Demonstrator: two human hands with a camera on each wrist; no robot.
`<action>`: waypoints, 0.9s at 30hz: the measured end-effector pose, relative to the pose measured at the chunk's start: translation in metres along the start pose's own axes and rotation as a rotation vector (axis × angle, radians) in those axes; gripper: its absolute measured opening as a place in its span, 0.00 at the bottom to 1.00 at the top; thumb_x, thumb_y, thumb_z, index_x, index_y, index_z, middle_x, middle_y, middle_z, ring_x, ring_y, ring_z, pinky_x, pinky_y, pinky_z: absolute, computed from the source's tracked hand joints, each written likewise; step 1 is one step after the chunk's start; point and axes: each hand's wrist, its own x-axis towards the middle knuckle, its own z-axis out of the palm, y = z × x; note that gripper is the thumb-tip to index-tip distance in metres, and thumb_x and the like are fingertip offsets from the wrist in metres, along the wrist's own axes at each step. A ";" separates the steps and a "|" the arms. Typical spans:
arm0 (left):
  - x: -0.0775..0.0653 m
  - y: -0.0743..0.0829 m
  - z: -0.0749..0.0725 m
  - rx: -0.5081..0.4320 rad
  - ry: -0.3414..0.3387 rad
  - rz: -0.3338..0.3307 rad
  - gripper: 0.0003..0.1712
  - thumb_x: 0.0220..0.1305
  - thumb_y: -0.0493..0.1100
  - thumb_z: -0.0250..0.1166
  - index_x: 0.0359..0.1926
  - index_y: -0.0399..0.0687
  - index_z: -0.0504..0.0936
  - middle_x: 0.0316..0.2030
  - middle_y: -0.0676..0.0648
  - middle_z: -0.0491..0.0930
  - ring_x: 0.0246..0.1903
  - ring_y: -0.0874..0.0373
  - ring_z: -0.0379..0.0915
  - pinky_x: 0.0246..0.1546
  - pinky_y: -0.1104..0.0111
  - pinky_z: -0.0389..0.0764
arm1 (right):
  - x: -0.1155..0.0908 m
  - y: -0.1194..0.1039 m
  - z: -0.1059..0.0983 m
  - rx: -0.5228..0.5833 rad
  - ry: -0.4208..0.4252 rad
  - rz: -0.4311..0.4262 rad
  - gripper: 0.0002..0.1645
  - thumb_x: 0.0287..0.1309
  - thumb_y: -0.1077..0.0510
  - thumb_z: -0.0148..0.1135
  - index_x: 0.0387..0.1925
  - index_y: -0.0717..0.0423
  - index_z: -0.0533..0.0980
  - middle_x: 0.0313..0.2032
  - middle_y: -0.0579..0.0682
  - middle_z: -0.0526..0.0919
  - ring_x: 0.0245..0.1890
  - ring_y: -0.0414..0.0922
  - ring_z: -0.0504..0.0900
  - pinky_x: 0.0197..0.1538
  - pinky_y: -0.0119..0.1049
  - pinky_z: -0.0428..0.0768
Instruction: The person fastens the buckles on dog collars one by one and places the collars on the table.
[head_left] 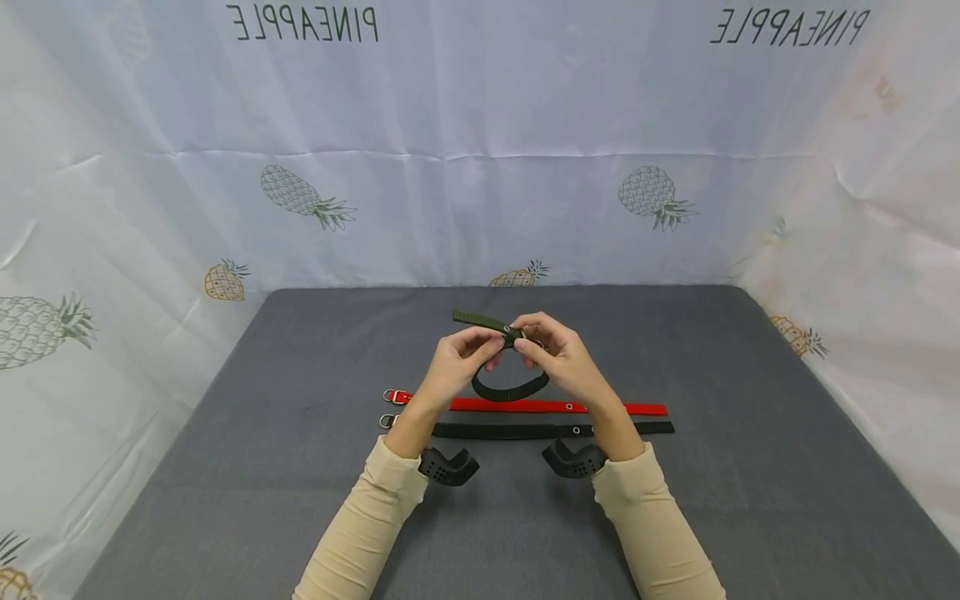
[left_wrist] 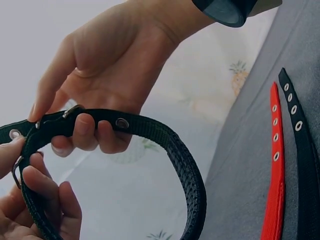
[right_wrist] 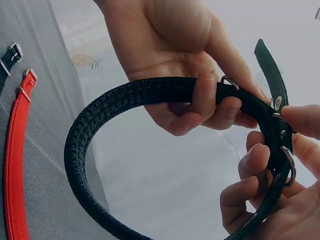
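A dark green collar (head_left: 510, 393), bent into a loop, is held up above the table by both hands. Its free end (head_left: 476, 318) sticks out to the left past the fingers. My left hand (head_left: 459, 354) pinches the overlapped strap between thumb and fingers. On the other side, my right hand (head_left: 562, 358) grips the collar by its buckle end. A metal D-ring (right_wrist: 290, 167) and an eyelet (right_wrist: 278, 102) show in the right wrist view. Fingers partly cover the buckle, and I cannot tell whether its prong sits in an eyelet.
Below the hands, a red collar (head_left: 525, 406) lies straight across the grey table (head_left: 315, 358), with a black collar (head_left: 510, 431) parallel and nearer to me. Both have buckles at the left and eyelets toward the right. A white pineapple-print curtain (head_left: 480, 217) surrounds the table.
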 end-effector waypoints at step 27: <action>0.000 0.002 0.002 0.061 0.036 -0.075 0.14 0.69 0.39 0.58 0.45 0.29 0.78 0.25 0.57 0.76 0.27 0.62 0.70 0.36 0.72 0.74 | 0.000 0.000 0.002 0.030 -0.046 0.037 0.19 0.69 0.58 0.54 0.57 0.63 0.72 0.34 0.40 0.76 0.28 0.46 0.73 0.36 0.32 0.74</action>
